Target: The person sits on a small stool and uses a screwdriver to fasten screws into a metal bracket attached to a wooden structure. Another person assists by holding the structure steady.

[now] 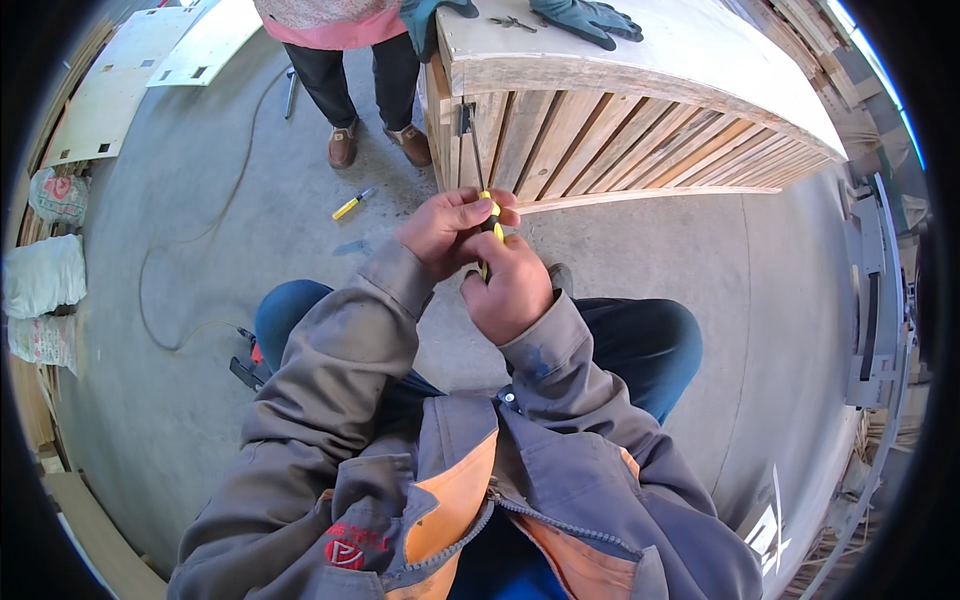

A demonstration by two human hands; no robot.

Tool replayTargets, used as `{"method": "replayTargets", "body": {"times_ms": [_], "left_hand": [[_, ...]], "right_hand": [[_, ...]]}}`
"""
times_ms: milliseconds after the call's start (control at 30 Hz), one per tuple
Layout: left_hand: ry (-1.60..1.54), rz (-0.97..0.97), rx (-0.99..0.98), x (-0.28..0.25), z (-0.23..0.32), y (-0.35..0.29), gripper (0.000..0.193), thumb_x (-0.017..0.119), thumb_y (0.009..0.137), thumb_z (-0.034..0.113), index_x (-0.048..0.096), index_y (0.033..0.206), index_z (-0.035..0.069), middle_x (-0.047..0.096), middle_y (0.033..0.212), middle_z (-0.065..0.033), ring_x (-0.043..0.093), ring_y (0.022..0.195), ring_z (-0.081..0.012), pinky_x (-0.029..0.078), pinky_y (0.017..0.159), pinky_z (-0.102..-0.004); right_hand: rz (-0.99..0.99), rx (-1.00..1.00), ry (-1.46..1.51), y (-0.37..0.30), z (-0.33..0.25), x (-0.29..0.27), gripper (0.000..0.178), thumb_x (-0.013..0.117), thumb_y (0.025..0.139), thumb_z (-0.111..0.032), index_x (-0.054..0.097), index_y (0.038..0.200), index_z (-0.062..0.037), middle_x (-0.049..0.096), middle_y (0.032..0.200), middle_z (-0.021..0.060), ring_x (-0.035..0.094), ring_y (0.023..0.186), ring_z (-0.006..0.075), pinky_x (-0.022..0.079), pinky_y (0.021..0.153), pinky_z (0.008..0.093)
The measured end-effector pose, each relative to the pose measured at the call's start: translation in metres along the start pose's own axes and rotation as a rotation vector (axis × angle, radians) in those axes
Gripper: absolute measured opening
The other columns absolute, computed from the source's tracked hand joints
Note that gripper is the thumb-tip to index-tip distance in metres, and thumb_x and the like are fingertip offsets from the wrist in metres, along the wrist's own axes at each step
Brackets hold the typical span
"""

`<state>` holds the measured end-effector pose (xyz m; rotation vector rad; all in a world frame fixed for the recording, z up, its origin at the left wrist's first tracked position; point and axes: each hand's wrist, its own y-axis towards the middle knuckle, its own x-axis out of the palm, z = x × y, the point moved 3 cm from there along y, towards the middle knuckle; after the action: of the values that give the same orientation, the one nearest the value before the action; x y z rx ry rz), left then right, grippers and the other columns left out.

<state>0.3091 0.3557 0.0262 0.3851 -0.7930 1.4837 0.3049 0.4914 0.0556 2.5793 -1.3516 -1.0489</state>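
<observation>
A yellow-and-black screwdriver (492,222) is in both my hands, its long shaft pointing away toward a wooden crate (580,140). The shaft reaches a small black metal fitting (466,118) at the crate's near left corner; whether the tip sits on a screw is too small to tell. My left hand (440,232) pinches the front of the handle with thumb and fingers. Closed around the handle's rear is my right hand (514,290). A second yellow screwdriver (352,204) lies on the floor to the left.
Behind the crate stands a person in dark trousers, a blue-grey glove (588,18) resting on its top near small dark metal pieces (513,23). An air hose (143,270) curves over the concrete floor to a red-and-black tool (250,365) by my left knee. White sacks (45,275) line the left.
</observation>
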Motion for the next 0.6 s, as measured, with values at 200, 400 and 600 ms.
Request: {"method": "replayTargets", "body": {"times_ms": [200, 400, 600], "left_hand": [[-0.080, -0.172, 0.093, -0.023, -0.017, 0.012, 0.033, 0.065, 0.097, 0.028, 0.062, 0.112, 0.000, 0.066, 0.101, -0.0090, 0.065, 0.087, -0.0176, 0.053, 0.077, -0.0305], [-0.020, -0.015, 0.068, -0.007, -0.011, 0.010, 0.025, 0.064, 0.097, 0.024, 0.063, 0.105, 0.000, 0.067, 0.091, -0.0105, 0.065, 0.078, -0.0183, 0.053, 0.071, -0.0302], [0.087, 0.173, 0.017, 0.004, -0.002, 0.008, 0.018, 0.064, 0.095, 0.014, 0.065, 0.099, -0.003, 0.068, 0.087, -0.0124, 0.065, 0.076, -0.0189, 0.053, 0.068, -0.0298]], "right_hand": [[-0.053, 0.073, -0.168, 0.006, -0.007, 0.001, 0.015, 0.063, 0.071, -0.001, 0.062, 0.084, -0.0071, 0.063, 0.079, 0.0202, 0.064, 0.072, 0.0403, 0.054, 0.066, 0.0442], [-0.033, 0.120, 0.122, 0.003, 0.010, 0.001, 0.014, 0.061, 0.069, 0.003, 0.058, 0.081, -0.0026, 0.059, 0.073, 0.0120, 0.060, 0.066, 0.0259, 0.049, 0.063, 0.0347], [-0.032, 0.250, 0.411, 0.002, 0.019, 0.003, 0.012, 0.061, 0.069, 0.003, 0.057, 0.079, -0.0027, 0.057, 0.070, 0.0074, 0.055, 0.061, 0.0182, 0.045, 0.057, 0.0311]]}}
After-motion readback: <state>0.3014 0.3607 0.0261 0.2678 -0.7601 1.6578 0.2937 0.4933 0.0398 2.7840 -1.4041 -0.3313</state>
